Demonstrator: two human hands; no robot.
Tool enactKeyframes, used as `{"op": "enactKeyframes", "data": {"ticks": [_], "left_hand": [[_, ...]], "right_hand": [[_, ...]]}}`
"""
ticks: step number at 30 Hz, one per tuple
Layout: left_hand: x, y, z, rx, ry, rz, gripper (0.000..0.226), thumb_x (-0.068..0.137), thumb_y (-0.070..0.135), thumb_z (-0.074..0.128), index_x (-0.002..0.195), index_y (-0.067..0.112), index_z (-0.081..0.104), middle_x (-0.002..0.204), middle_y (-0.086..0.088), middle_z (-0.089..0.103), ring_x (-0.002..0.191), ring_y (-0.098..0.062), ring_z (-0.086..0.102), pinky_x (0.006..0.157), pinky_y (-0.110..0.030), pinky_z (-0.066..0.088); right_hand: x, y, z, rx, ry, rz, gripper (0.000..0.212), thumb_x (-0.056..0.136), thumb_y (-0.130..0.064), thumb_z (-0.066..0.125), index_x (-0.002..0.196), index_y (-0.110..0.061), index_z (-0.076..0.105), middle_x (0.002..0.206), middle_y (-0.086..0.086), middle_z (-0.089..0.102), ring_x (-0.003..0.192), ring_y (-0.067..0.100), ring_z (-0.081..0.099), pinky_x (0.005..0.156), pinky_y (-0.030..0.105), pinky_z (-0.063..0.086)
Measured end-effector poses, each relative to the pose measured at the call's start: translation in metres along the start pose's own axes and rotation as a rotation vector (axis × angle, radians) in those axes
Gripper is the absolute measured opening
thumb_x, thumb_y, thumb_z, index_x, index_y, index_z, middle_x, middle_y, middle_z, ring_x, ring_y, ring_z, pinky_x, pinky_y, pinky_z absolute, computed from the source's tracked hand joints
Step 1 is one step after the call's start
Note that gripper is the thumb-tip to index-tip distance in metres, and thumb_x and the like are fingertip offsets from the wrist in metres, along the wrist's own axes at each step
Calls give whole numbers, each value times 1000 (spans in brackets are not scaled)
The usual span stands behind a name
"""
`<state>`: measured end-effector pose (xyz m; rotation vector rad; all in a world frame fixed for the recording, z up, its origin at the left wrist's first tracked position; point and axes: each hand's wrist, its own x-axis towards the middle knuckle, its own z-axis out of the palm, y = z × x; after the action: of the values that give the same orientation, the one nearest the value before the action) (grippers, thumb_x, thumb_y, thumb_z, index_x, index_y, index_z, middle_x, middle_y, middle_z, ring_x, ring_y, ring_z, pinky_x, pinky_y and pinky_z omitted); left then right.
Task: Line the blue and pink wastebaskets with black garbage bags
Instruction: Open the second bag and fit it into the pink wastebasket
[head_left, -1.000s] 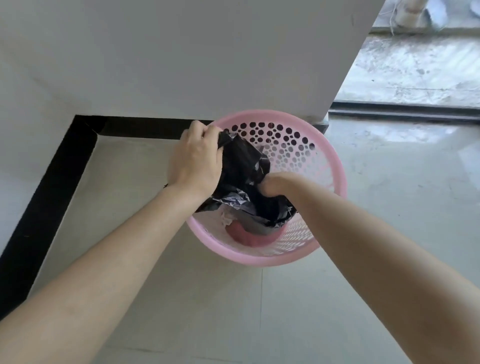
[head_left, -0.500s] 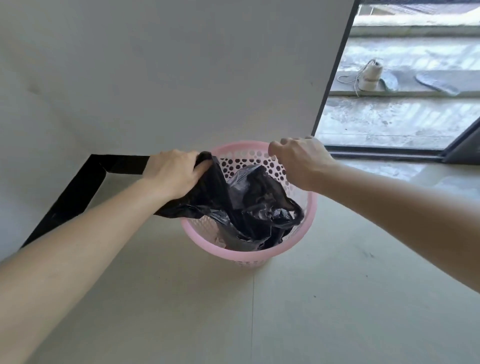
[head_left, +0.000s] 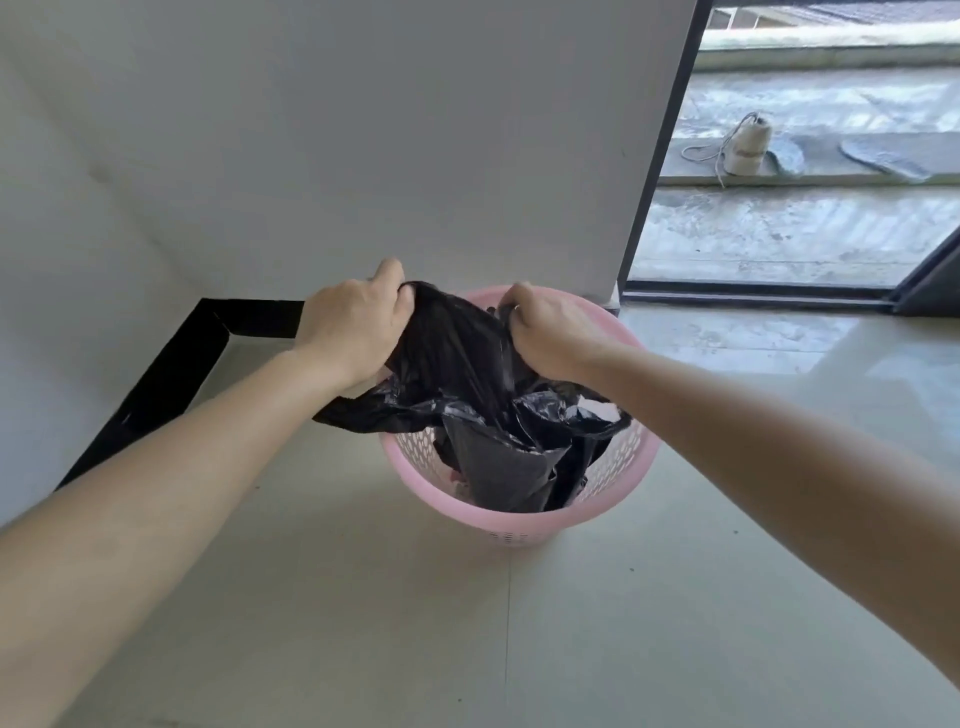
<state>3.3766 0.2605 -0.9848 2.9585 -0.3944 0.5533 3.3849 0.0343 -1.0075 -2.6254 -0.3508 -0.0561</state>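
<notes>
A pink perforated wastebasket (head_left: 519, 522) stands on the pale tiled floor by the wall corner. A crumpled black garbage bag (head_left: 467, 384) hangs into it, with part of it spilling over the left rim. My left hand (head_left: 353, 327) grips the bag's top edge above the far left rim. My right hand (head_left: 550, 332) grips the same edge close beside it, over the far rim. The bag's film is stretched between both hands. No blue wastebasket is in view.
A white wall (head_left: 363, 156) with black skirting (head_left: 171, 374) rises just behind the basket. A dark-framed glass door (head_left: 654, 156) at the right looks onto a wet terrace with a spool of string (head_left: 748, 145). Open floor lies in front.
My right hand has come in from the basket's right rim and taken hold of the bag next to my left hand. The bag's top edge is lifted higher.
</notes>
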Motion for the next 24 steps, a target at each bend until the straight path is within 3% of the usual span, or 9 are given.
{"op": "enactKeyframes", "data": {"ticks": [2,4,8,11,14,17,19,21,24], "left_hand": [[3,-8,3,-61,30,-105,31,101,37,35,91,12,49,75,-2,56,66,-25,49,56,-34,33],[8,-12,5,-184,-2,-233,30,99,38,42,90,14,58,79,2,57,76,-23,53,63,-33,35],[12,-8,9,-365,54,-421,16,90,24,60,102,15,55,90,0,60,87,-24,55,68,-33,39],[11,-3,9,-91,208,-208,18,82,-1,58,95,10,56,96,-12,55,89,-34,52,65,-38,37],[14,5,9,18,67,-71,27,76,-11,51,87,9,65,88,-12,55,68,-35,56,55,-36,36],[11,19,20,72,-76,-101,26,82,-1,49,103,7,63,96,-12,55,68,-35,56,56,-38,38],[10,25,30,24,-112,-140,24,92,16,43,108,6,57,106,-13,54,85,-35,54,62,-40,38],[12,25,42,-22,-204,-191,40,97,40,38,114,8,54,116,-14,53,104,-35,52,75,-43,43],[15,19,59,-96,-321,-236,44,94,47,48,119,10,47,113,-15,61,101,-39,57,79,-42,46]], "right_hand": [[0,2,-6,104,70,151,27,96,-20,29,113,-16,50,90,5,54,78,27,50,55,31,32],[-4,8,-12,173,199,210,15,97,-22,33,108,-18,42,88,3,56,79,26,49,66,32,32],[-19,20,-30,-113,359,-180,8,99,-13,41,106,-17,38,87,6,52,53,27,49,51,35,36],[-23,29,-37,-367,250,-430,22,92,1,51,107,-16,53,107,10,50,52,19,38,44,31,35],[-21,31,-32,-399,146,-374,36,90,0,51,118,-20,62,115,9,51,74,24,51,51,34,42],[-13,31,-23,-413,110,-322,42,93,-6,46,132,-19,56,115,9,52,93,30,57,60,38,49],[-6,31,-17,-418,136,-294,38,95,-11,43,131,-14,56,113,10,54,95,31,57,64,36,46],[3,32,-11,-449,149,-257,38,96,-17,42,131,-14,56,114,10,54,98,31,55,74,37,44],[14,36,-4,-465,107,-104,47,95,-27,41,140,-19,48,124,13,53,112,34,50,92,45,41]]}}
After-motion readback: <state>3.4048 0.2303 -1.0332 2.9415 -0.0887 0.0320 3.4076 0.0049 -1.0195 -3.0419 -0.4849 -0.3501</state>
